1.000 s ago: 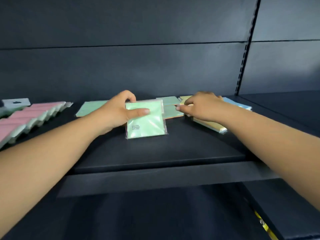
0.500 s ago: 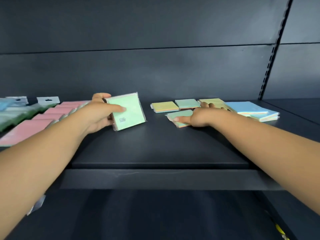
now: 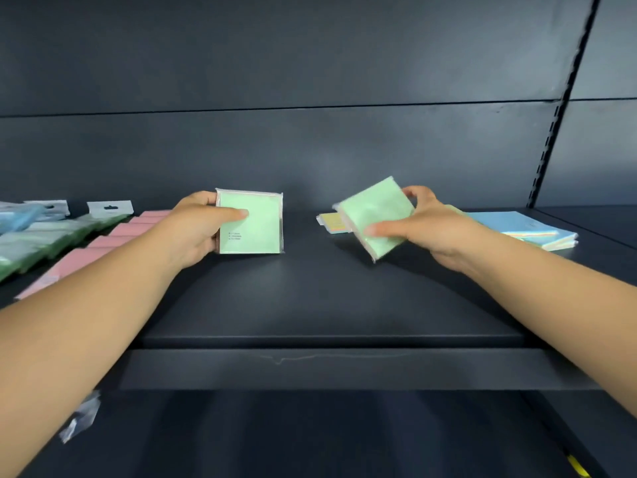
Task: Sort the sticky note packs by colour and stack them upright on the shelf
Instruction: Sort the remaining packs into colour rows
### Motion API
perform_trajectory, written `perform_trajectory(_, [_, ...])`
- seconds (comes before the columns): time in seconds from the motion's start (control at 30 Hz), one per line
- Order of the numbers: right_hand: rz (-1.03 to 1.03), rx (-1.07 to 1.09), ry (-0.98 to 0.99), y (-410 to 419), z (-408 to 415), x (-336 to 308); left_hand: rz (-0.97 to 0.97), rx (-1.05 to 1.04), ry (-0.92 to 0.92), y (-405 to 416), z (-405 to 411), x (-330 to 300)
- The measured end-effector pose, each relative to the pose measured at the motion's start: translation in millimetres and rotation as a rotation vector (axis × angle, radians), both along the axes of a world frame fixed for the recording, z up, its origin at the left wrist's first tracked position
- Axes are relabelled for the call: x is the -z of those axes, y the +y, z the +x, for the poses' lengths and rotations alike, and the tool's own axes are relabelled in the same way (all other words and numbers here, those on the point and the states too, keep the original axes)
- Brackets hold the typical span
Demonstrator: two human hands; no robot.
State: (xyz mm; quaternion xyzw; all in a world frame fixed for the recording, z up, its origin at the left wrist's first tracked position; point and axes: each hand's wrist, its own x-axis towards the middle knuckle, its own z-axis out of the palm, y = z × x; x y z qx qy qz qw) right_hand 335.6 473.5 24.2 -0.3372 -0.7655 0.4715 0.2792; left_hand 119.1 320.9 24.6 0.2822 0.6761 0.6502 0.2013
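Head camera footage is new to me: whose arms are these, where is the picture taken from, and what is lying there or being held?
No machine here: a person wears a camera on the head, looking forward and down, so both bare arms reach in from below. The left hand holds an upright green pack standing on the dark shelf. The right hand grips a second green pack, tilted and lifted. Flat on the shelf lie pink packs and greenish bagged packs at left, a yellowish pack and blue packs at right.

Dark shelf point(image 3: 327, 305): pink packs point(image 3: 113, 236) and green packs point(image 3: 41, 239) are laid in rows at left; blue packs point(image 3: 524, 229) are stacked flat at right
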Motion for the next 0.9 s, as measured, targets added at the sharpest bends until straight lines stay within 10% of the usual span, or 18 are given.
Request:
perform_trajectory(0.13, [-0.281, 0.008, 0.205, 2.5, -1.0, -11.2, -0.032, -0.019, 0.028, -3.3, -7.4, -3.6])
perform_trajectory(0.9, [-0.350, -0.037, 0.177, 1.1, -9.3, 4.2, -0.687, -0.088, 0.255, 33.1, -45.3, -2.3])
